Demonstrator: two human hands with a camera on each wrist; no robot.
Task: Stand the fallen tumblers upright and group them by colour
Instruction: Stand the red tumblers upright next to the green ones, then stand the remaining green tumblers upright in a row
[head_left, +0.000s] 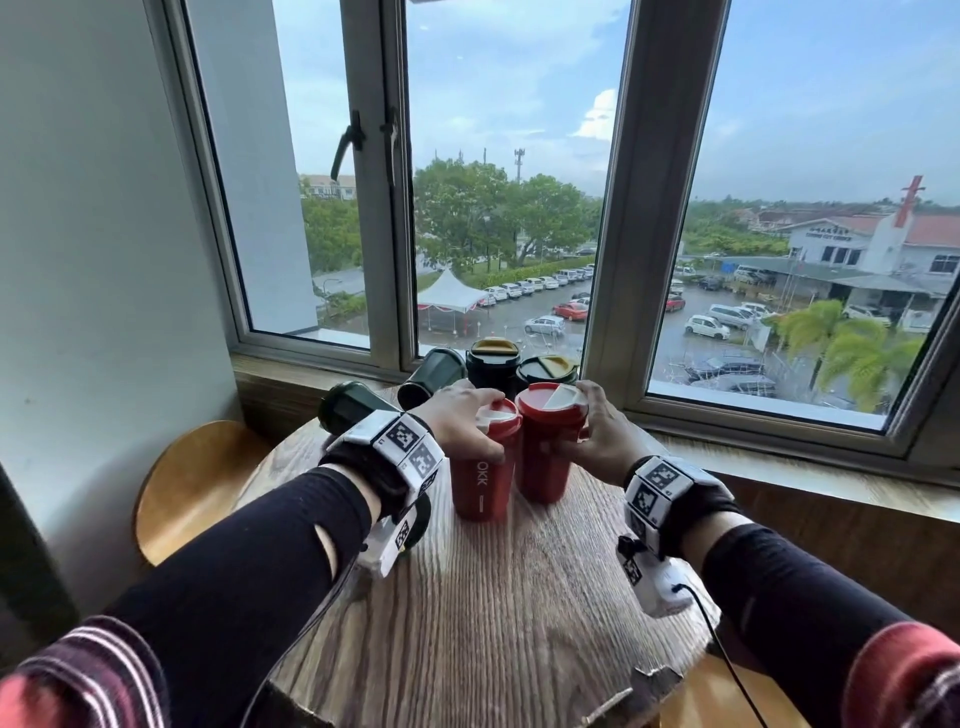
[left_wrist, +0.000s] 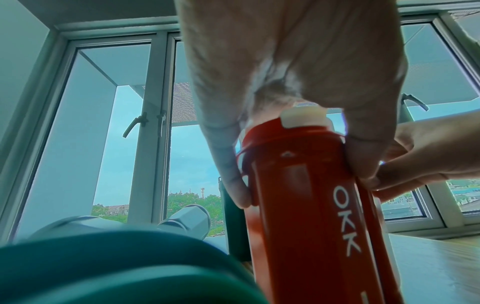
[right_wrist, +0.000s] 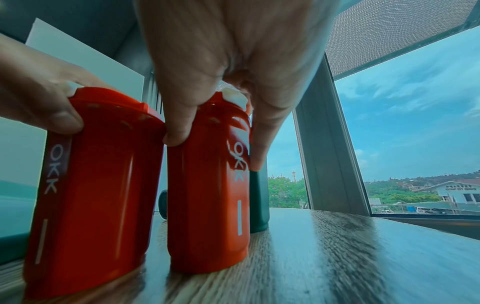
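Two red tumblers with white lid flaps stand upright side by side on the round wooden table (head_left: 493, 597). My left hand (head_left: 462, 421) grips the left red tumbler (head_left: 480, 480) around its lid from above; its fingers (left_wrist: 233, 181) curl down the sides of that tumbler (left_wrist: 306, 226). My right hand (head_left: 597, 431) grips the right red tumbler (head_left: 545, 452) the same way, thumb and fingers (right_wrist: 179, 131) clasping it (right_wrist: 207, 195). Behind them two dark green tumblers (head_left: 492, 366) stand upright with yellow flaps, and two more green ones (head_left: 431, 376) lie on their sides at the back left.
The window sill (head_left: 322, 376) and window frame (head_left: 613, 260) run close behind the table. A round wooden stool (head_left: 192, 483) sits low at the left. A black cable (head_left: 727, 660) hangs off my right wrist over the table's right edge.
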